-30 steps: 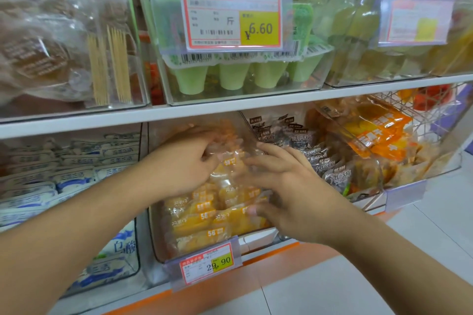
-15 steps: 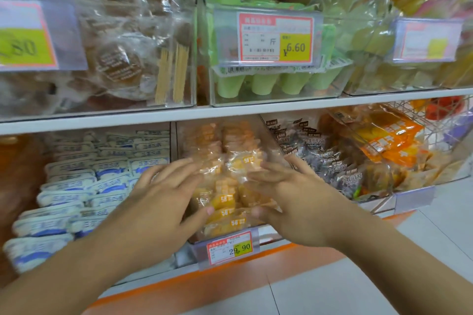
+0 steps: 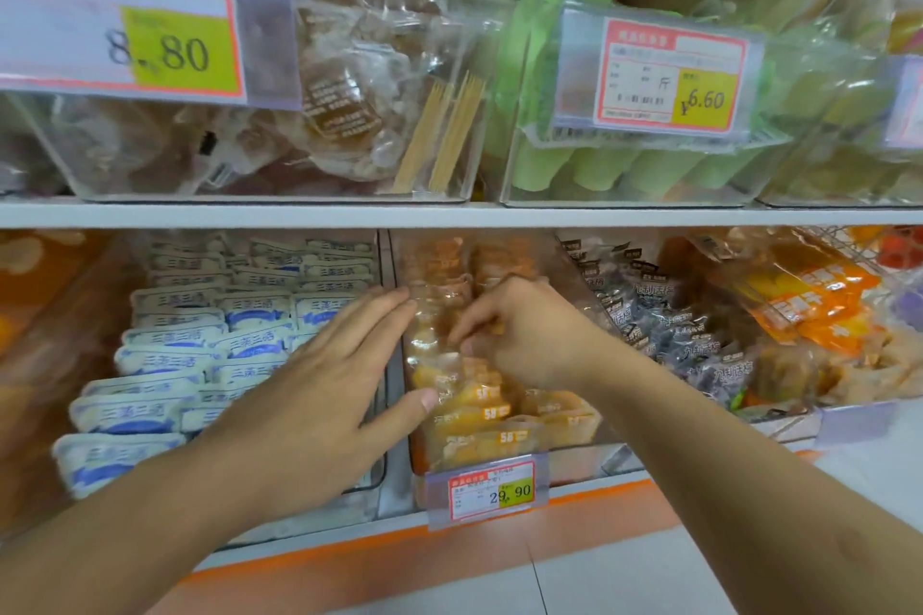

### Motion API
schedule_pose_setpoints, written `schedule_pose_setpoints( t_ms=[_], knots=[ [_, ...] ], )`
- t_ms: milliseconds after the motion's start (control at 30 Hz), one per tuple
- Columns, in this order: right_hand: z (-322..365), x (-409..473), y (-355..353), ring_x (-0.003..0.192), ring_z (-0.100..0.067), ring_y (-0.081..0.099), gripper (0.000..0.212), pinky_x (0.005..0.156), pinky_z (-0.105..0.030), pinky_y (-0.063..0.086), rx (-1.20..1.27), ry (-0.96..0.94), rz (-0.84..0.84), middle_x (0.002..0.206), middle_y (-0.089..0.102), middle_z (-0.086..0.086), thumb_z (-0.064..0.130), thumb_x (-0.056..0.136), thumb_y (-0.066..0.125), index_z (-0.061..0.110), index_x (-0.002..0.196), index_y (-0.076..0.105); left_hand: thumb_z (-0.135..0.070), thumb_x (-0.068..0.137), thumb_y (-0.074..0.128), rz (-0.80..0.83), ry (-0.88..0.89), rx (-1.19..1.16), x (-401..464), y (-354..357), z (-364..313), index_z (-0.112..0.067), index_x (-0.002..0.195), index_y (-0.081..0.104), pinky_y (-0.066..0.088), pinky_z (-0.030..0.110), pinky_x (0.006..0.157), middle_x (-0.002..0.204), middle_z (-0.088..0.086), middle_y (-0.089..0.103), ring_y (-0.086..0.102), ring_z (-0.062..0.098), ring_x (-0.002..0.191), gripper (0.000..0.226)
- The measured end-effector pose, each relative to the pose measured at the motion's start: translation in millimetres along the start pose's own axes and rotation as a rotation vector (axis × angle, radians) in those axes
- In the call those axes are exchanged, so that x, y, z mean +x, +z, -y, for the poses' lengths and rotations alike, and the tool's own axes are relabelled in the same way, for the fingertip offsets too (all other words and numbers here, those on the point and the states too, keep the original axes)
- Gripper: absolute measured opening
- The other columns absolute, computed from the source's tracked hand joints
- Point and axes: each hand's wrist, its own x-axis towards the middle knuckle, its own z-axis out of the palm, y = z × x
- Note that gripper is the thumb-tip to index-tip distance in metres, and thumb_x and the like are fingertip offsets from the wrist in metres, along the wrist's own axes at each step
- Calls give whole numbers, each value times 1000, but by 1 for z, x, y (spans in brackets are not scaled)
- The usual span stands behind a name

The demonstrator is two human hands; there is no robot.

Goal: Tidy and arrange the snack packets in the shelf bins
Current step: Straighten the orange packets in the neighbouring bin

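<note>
A clear bin (image 3: pixel 399 415) on the lower shelf holds several orange-yellow snack packets (image 3: pixel 492 420) in clear wrap, with a 29.90 price tag (image 3: pixel 492 489) on its front. My left hand (image 3: pixel 319 390) lies flat and spread over the bin's left wall, thumb touching a packet, fingertips reaching the packets at the back. My right hand (image 3: pixel 529 340) is inside the bin, fingers curled and pinching a clear-wrapped packet in the middle of the pile.
Left of it is a bin of white-and-blue packets (image 3: pixel 200 350); right, a bin of dark packets (image 3: pixel 664 325) and orange packets (image 3: pixel 809 300). The upper shelf (image 3: pixel 449 215) carries bins of brown pastries (image 3: pixel 324 105) and green cups (image 3: pixel 624 165). An orange strip (image 3: pixel 599 499) edges the base.
The view has shifted left and closer. My left hand slid left and forward over the bin wall. My right hand went from flat to curled, pinching a packet.
</note>
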Motion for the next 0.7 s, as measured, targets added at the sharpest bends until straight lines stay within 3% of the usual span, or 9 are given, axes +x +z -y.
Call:
schedule_pose_setpoints(
  t_ms=[67, 167, 300, 500, 600, 700],
  knots=[
    [4, 5, 2, 83, 1, 67, 19, 87, -22, 56, 6, 0, -12, 74, 73, 20, 17, 87, 76, 35, 83, 83, -79, 91, 19, -7, 17, -14, 1, 2, 2, -42, 160, -10, 1, 21, 120, 160, -37, -23, -24, -13, 147, 84],
    [4, 10, 5, 80, 3, 67, 24, 78, -19, 53, 108, 14, -82, 75, 75, 17, 9, 89, 75, 30, 78, 82, -77, 93, 21, -23, 31, -19, 1, 4, 5, -40, 161, -7, 3, 22, 121, 161, -35, -19, -20, -11, 149, 82],
    [-5, 6, 9, 93, 6, 68, 15, 95, -18, 49, 261, 4, -177, 86, 78, 20, 18, 92, 79, 30, 84, 84, -75, 94, 22, -38, 42, -24, 2, 6, 4, -38, 162, -3, 2, 23, 122, 162, -33, -16, -21, -10, 149, 81],
    [-4, 9, 2, 87, 7, 69, 13, 87, -11, 50, 266, 37, -113, 86, 79, 19, 19, 91, 80, 30, 86, 85, -70, 96, 23, -53, 39, -25, 3, 9, 1, -32, 163, -1, -3, 18, 118, 164, -28, -14, -24, -9, 149, 81],
    [-6, 8, -3, 83, 2, 72, 12, 79, -8, 51, 377, 44, -138, 86, 81, 10, 13, 91, 78, 22, 88, 86, -70, 96, 23, -50, 33, -25, 3, 9, 1, -32, 163, -1, -5, 17, 117, 164, -28, -14, -24, -9, 148, 80],
    [-10, 9, -7, 86, -15, 76, 11, 82, -21, 56, 498, 34, -211, 88, 82, -2, 9, 93, 75, 15, 91, 84, -70, 96, 23, -49, 36, -31, 3, 10, 1, -31, 163, 0, -4, 18, 117, 164, -27, -12, -23, -8, 149, 80]
  ],
)
